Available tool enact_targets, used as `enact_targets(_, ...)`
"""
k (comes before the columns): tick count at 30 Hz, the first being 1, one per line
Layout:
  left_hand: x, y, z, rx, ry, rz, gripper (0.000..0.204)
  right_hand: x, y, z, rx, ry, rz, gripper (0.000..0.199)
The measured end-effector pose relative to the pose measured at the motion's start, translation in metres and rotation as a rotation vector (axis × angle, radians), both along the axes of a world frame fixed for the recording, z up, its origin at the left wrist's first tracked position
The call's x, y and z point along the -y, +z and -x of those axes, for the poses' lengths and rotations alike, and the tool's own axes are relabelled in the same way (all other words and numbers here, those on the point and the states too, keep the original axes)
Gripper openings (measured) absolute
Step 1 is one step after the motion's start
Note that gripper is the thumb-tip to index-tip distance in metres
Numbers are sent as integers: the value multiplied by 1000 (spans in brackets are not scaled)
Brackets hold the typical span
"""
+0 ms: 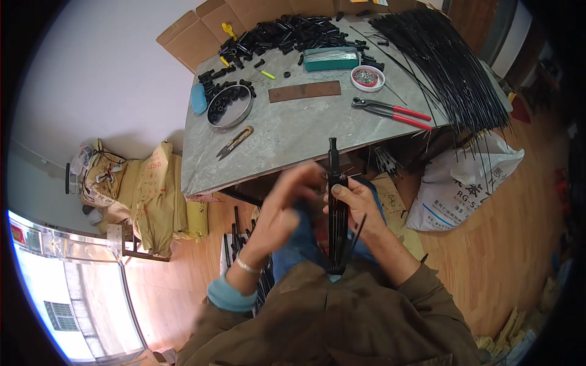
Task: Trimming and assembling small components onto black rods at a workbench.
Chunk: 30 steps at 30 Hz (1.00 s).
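Note:
An umbrella frame (337,229) of thin black ribs, folded into a bundle, stands upright in front of my lap, its narrow black tip pointing toward the table. My right hand (357,204) is closed around its upper part, the thumb pressed on the ribs just under the black hub. One loose rib sticks out to the right, below that hand. My left hand (284,210) is close to the frame's left side, near the hub. Motion smears its fingers, so whether they touch or hold anything cannot be made out.
The grey table (262,149) ahead carries pincers (394,113) with red handles, thread snips (235,142), a round tin (230,105) of black parts, a brown strip (304,91), a green box (331,58), heaped black fittings (287,33) and long black ribs (439,67). A white sack (455,189) stands right.

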State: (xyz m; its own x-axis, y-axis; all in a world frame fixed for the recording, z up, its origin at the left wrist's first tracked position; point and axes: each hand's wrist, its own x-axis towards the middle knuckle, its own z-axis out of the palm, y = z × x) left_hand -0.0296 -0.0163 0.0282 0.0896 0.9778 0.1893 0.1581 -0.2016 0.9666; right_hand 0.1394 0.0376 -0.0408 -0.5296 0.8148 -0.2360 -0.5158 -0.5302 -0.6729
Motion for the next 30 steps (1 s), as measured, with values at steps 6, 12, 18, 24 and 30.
enact_targets(6, 28, 23, -52, 307, 69, 241, 56, 2, 9, 17, 62, -128, -100, 18)
enact_targets(12, -20, -2, -19, 255, 407, 161, 31, 7, 14, 43, 197, -358, -453, 27)
enact_targets(18, -16, 0, -8, 174, 329, 234, 29, 9, 21, 38, 371, -393, -683, 24)
enact_targets(24, -9, -10, -24, 221, 384, 113, 28, 5, 27, 16, 523, -162, -531, 21)
enact_targets(30, -2, -11, -31, 262, 362, 20, 29, -24, 19, -3, 232, 257, -340, 22)
